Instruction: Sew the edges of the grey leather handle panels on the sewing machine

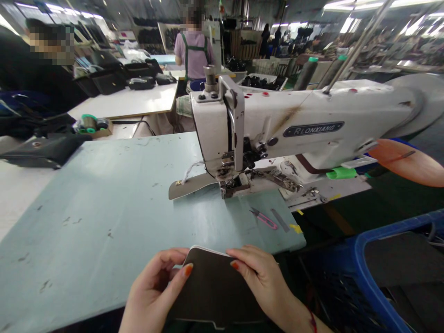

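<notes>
Between my two hands is a dark grey-brown flat panel (213, 286) with a pale edge and rounded corners, close to the table's front edge. My left hand (156, 282) pinches its upper left corner, thumb on the near face. On the upper right edge, my right hand (258, 275) grips it the same way. Beyond them stands a white sewing machine (270, 115). A grey-brown strap-like piece (192, 185) with a small metal fitting lies at the machine's needle area, its right end hidden under the head.
Pink thread snips (264, 218) and a grey strip (280, 220) lie on the pale blue table (121, 222). A blue crate (360, 259) with dark panels stands at right. Black bags (45, 150) sit at left; a person (196, 51) stands beyond the machine.
</notes>
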A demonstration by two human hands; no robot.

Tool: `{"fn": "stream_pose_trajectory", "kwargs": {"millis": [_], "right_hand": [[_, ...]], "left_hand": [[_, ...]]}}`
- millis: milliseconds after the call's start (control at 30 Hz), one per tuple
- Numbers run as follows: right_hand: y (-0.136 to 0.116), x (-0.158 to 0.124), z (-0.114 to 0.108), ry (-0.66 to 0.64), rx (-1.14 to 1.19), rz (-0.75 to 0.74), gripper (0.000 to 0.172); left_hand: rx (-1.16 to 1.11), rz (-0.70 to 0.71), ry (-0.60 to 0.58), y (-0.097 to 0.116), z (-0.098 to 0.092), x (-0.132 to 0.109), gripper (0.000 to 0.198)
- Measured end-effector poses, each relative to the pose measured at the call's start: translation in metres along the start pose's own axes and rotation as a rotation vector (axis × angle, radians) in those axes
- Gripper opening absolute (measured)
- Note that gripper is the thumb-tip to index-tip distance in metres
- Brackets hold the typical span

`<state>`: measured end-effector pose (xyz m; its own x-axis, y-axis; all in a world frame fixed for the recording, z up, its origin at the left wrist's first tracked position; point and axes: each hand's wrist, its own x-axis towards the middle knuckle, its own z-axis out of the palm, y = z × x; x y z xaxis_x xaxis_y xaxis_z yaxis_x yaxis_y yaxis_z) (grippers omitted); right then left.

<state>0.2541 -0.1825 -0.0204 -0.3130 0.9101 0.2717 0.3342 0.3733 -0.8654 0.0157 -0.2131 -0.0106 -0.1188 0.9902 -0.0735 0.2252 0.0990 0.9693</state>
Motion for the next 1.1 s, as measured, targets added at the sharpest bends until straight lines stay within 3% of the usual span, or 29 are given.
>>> {"fn": "stream_pose_trajectory", "kwargs": {"millis": [233,500,833,1100], "right_hand": [[0.003,-0.004,0.003,0.01,-0.083,-0.01,0.028],[0.004,-0.009,0.002,-0.021,0.04,0.021,0.023],[0.002,-0.015,-0.002,-0.121,0.289,0.155,0.018],[-0.015,-0.004,0.006,-0.167,0.163,0.077,0.022]], "left_hand": [[-0.019,0.039,-0.003,0.005,0.007,0.001,0.014],[-0.088,-0.118,-0.079,-0.001,0.001,0.003,0.017],[0.169,0.116,0.015,0.003,0.003,-0.004,0.012],[0.346,0.313,0.092,0.008,0.003,-0.009,0.006]]}}
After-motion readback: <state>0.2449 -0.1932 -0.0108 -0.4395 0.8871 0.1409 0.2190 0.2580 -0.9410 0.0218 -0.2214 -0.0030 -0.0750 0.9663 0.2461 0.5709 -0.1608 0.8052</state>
